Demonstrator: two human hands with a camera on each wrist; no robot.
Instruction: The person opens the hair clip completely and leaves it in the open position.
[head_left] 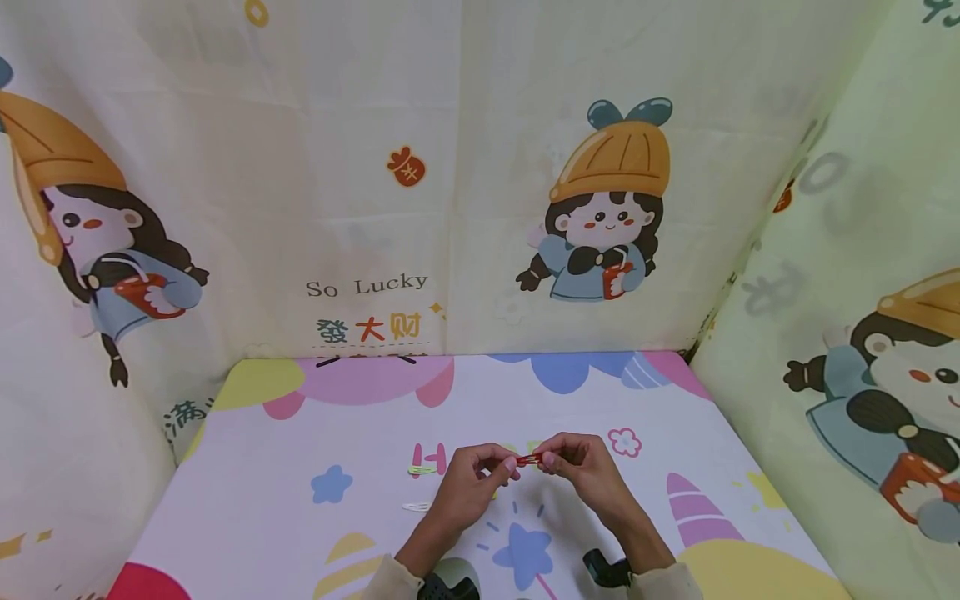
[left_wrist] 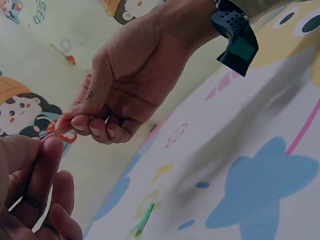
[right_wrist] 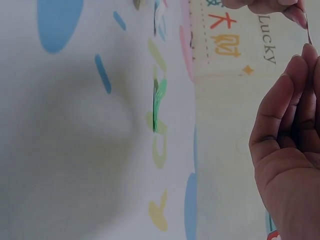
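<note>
A small red snap hair clip (head_left: 529,459) is held just above the table between both hands. My left hand (head_left: 468,485) pinches one end between thumb and fingertips, while my right hand (head_left: 588,475) pinches the other end. In the left wrist view, the right hand (left_wrist: 132,75) faces the left hand (left_wrist: 37,185), with the thin red clip (left_wrist: 62,127) bridging them. Fingertips cover part of the clip, so whether it is snapped or unsnapped cannot be made out. A green hair clip (right_wrist: 159,102) lies on the table below the hands.
Left of the hands on the table (head_left: 262,483) lie a light green hair clip (head_left: 422,470) and a white hair clip (head_left: 416,507). The tabletop has a colourful printed cover. Printed cloth walls (head_left: 480,250) enclose the back and both sides.
</note>
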